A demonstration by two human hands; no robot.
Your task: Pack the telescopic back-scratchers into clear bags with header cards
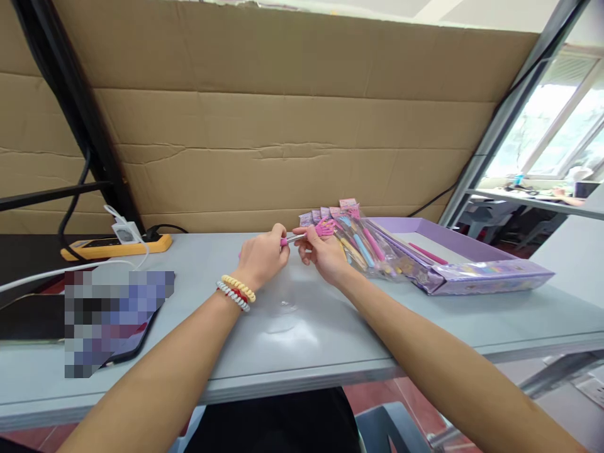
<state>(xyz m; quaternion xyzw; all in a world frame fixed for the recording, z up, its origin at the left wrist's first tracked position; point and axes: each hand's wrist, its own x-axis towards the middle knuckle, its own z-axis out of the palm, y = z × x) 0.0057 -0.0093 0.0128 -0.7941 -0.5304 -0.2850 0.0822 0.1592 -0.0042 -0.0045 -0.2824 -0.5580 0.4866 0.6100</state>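
A pink pen point(295, 238) with a silvery middle part and a pink shaped topper point(324, 227) spans my two hands above the desk. My left hand point(263, 257), with coiled bands on its wrist, is closed around the pink end. At the topper side, the fingers of my right hand point(324, 253) pinch the pen. Just beyond my right hand lie several pens in clear plastic sleeves point(363, 242), coloured pink, blue and yellow. Some of them lean over the edge of a purple box point(481, 275). A single pink pen point(427, 253) rests inside that box.
A yellow-edged power strip point(160, 243) with a white charger point(124, 231) sits at the back left. Nearer are a dark phone point(33, 318) and a partly blurred device point(136, 343). Cardboard point(283, 119) walls off the back of the grey desk point(302, 352).
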